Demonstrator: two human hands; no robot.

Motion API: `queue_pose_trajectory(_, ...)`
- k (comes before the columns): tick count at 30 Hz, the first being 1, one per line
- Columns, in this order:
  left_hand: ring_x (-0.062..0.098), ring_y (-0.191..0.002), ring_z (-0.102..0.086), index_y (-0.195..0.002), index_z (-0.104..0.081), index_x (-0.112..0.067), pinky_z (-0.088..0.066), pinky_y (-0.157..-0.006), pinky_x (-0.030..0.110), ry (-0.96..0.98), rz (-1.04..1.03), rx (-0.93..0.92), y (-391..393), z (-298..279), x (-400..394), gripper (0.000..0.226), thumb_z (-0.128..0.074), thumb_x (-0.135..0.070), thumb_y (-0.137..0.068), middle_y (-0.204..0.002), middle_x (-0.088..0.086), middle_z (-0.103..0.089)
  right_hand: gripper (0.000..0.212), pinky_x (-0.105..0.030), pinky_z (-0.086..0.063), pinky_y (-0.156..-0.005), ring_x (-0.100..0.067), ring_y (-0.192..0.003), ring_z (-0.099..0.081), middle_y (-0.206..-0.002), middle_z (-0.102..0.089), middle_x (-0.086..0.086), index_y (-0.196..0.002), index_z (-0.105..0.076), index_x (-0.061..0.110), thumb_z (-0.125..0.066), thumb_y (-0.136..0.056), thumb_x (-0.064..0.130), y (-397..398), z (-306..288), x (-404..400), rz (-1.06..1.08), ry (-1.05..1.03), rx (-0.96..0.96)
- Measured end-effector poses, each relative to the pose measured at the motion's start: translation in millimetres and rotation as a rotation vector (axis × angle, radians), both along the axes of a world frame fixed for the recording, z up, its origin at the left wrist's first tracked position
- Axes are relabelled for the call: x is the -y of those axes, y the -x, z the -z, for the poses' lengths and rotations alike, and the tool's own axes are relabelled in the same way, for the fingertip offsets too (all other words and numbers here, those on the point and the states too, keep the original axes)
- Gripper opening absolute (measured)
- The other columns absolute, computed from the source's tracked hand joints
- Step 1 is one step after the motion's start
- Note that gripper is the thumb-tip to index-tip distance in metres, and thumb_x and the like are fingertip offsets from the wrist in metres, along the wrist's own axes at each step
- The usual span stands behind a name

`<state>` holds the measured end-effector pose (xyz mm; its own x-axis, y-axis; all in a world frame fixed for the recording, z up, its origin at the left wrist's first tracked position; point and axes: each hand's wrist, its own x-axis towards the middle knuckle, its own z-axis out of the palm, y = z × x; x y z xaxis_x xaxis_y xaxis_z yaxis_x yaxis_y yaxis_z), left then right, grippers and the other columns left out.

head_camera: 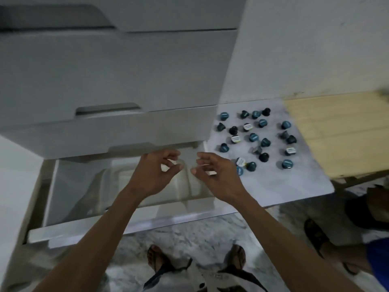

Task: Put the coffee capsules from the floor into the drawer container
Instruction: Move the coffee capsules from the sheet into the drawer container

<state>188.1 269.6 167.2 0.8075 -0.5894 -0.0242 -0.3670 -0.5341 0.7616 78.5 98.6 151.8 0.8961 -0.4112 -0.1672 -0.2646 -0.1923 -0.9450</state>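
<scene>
We see the coffee capsules (pixel 255 137) scattered right of centre in the frame, some two dozen small rounded cups, mostly dark with teal or blue foil tops, a few with pale tops. They sit well apart from one another on a white sheet (pixel 271 182) spread over the floor, some upright and some tipped on their sides. One teal capsule (pixel 239 170) lies just beside our right hand.

Left of them, at centre frame, the bottom drawer (pixel 88 228) of a smooth white plastic chest stands pulled out. Inside it lies a clear moulded container (pixel 189 187), glossy and ribbed, with rounded compartment walls; it is too blurred for us to say what it holds.

Our left hand (pixel 156 173) hovers over the container, its grip loosely curled around nothing. Our right hand (pixel 214 174) mirrors it near the drawer's right edge, fingers bent and spread, its grip likewise holding nothing.

Above, the closed drawers (pixel 117 76) fill the upper left, matte and grey-white with recessed slot handles. A pale wooden board (pixel 336 131) with visible grain lies at the right edge. The floor (pixel 189 237) at lower centre is veined marble, and our sandalled feet (pixel 197 260) stand on it.
</scene>
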Motion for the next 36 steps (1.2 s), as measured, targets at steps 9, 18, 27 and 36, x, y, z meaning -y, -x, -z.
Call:
queue_pose_trajectory(9, 0.0, -0.074, -0.067, -0.098, -0.07, -0.019, -0.049, -0.07, 0.012, 0.107, -0.048, 0.027, 105.1, 10.8, 177.6, 0.019, -0.076, -0.022, -0.081, -0.087, -0.01, -0.071, 0.024, -0.007, -0.048, -0.056, -0.002, -0.076, -0.065, -0.09, -0.071, 0.002, -0.11, -0.066, 0.015, -0.071, -0.087, 0.02, 104.2, 11.5, 179.1, 0.151, 0.193, -0.121)
queue_pose_trajectory(18, 0.024, -0.105, -0.06, -0.116, -0.058, -0.021, -0.054, -0.081, 0.045, -0.162, -0.277, -0.041, 117.5, 91.8, 221.6, 0.032, -0.067, -0.026, -0.086, -0.114, 0.003, -0.064, 0.037, -0.024, -0.054, -0.076, -0.017, -0.084, -0.065, -0.108, -0.067, -0.006, -0.123, -0.06, 0.015, -0.069, -0.087, 0.019, 82.5, 61.7, 219.3, 0.004, 0.329, -0.312)
queue_pose_trajectory(27, 0.027, -0.109, -0.054, -0.124, -0.05, -0.02, -0.052, -0.082, 0.045, -0.259, -0.284, -0.115, 112.5, 157.7, 234.6, 0.051, -0.073, -0.028, -0.08, -0.116, 0.006, -0.06, 0.054, -0.037, -0.048, -0.086, -0.036, -0.115, -0.055, -0.128, -0.052, -0.018, -0.133, -0.049, 0.013, -0.07, -0.085, 0.024, 25.4, 114.3, 217.9, -0.286, 0.595, -0.459)
queue_pose_trajectory(36, 0.029, -0.094, -0.062, -0.113, -0.061, -0.013, -0.053, -0.078, 0.045, -0.203, -0.382, 0.11, 122.9, 191.5, 250.3, 0.033, -0.067, -0.029, -0.085, -0.103, 0.008, -0.069, 0.021, -0.033, -0.041, -0.065, -0.043, -0.085, -0.059, -0.101, -0.057, -0.023, -0.106, -0.062, 0.002, -0.062, -0.086, 0.009, 26.4, 155.7, 227.7, -0.282, 0.663, -0.298)
